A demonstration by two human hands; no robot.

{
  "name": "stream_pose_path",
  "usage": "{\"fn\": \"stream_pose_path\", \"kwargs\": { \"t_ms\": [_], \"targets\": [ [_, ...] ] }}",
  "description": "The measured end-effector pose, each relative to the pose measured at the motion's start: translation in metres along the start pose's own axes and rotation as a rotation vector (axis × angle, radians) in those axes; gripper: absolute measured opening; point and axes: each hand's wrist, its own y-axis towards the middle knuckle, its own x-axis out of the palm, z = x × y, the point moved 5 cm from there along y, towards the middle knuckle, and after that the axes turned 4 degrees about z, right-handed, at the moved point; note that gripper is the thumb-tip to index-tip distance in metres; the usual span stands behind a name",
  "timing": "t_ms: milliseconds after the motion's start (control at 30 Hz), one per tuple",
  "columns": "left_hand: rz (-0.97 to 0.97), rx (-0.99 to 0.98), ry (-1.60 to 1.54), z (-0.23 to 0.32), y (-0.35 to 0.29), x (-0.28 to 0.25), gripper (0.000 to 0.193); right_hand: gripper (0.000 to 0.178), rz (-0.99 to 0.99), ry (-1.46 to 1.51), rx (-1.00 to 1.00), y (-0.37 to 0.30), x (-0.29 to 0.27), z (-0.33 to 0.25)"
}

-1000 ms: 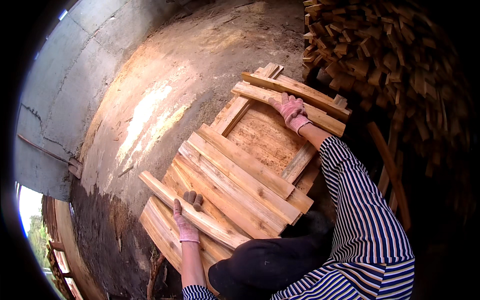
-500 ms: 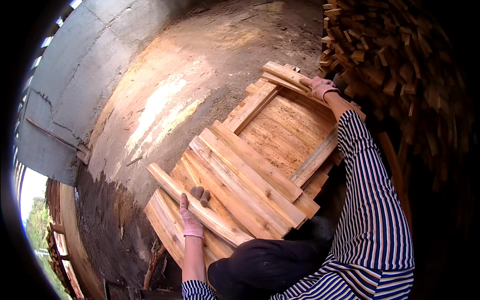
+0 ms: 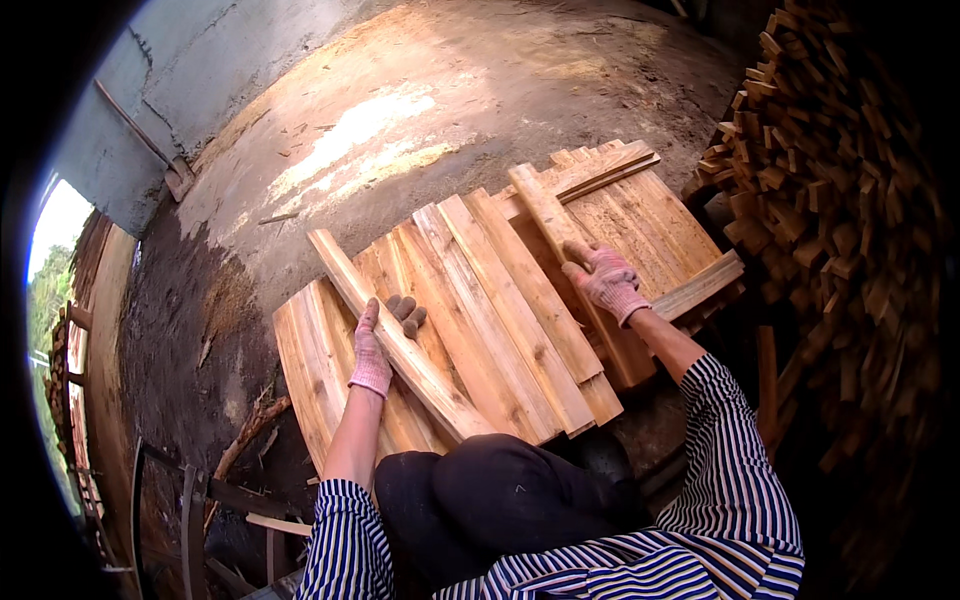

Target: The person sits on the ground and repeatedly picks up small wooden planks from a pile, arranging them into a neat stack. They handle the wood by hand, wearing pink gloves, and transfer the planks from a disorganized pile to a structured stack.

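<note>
My left hand point(image 3: 378, 340), in a pink and grey work glove, is wrapped round a narrow wooden plank point(image 3: 345, 272). That plank lies slantwise over a row of pale wooden boards point(image 3: 480, 315) in front of my knees. My right hand point(image 3: 603, 278), gloved the same way, grips another narrow board point(image 3: 545, 210) farther right. This board lies between the row and a slatted wooden panel point(image 3: 650, 215). Crosspieces run along the panel's far and near edges. The fingertips of my right hand sit on top of its board.
A tall stack of cut wood point(image 3: 815, 190) rises on the right. Beyond the boards stretches an earthen floor point(image 3: 470, 110) with a bright sunlit patch. A long-handled shovel point(image 3: 145, 135) leans against the grey wall point(image 3: 215, 60). Dark metal framing point(image 3: 190, 510) stands at lower left.
My right hand has moved left, from the panel's far right edge towards the row, bringing a board with it. My left hand keeps its hold on the plank. The whole view has turned.
</note>
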Motion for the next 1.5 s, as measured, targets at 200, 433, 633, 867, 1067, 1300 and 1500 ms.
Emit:
{"fn": "stream_pose_path", "kwargs": {
  "t_ms": [200, 433, 633, 867, 1067, 1300, 1500],
  "targets": [
    [0.059, 0.091, 0.008, 0.004, 0.007, -0.011, 0.051, 0.069, -0.09, -0.508, -0.213, -0.022, 0.011, -0.098],
    [0.258, 0.329, -0.273, 0.005, -0.027, 0.03, 0.066, 0.084, -0.573, 0.156, -0.602, -0.05, 0.064, -0.258],
    [-0.08, 0.583, 1.342, 0.027, -0.063, 0.021, 0.095, 0.069, -0.076, -0.246, -1.034, 0.061, 0.04, -0.298],
    [-0.358, 0.78, 2.221, -0.046, -0.102, -0.016, 0.096, 0.045, -0.178, -0.288, -0.806, 0.114, 0.133, -0.24],
    [-0.695, 0.977, 2.204, -0.039, -0.125, -0.029, 0.079, 0.047, 0.095, -0.03, -0.935, 0.107, 0.128, -0.266],
    [-0.992, 0.628, 2.119, -0.017, -0.127, -0.002, 0.079, 0.069, 0.116, 0.086, -0.874, 0.121, 0.051, -0.223],
    [-0.906, 0.797, 2.164, -0.032, -0.11, -0.018, 0.074, 0.087, -0.016, -0.091, -0.721, 0.186, -0.132, -0.22]
  ]
}}
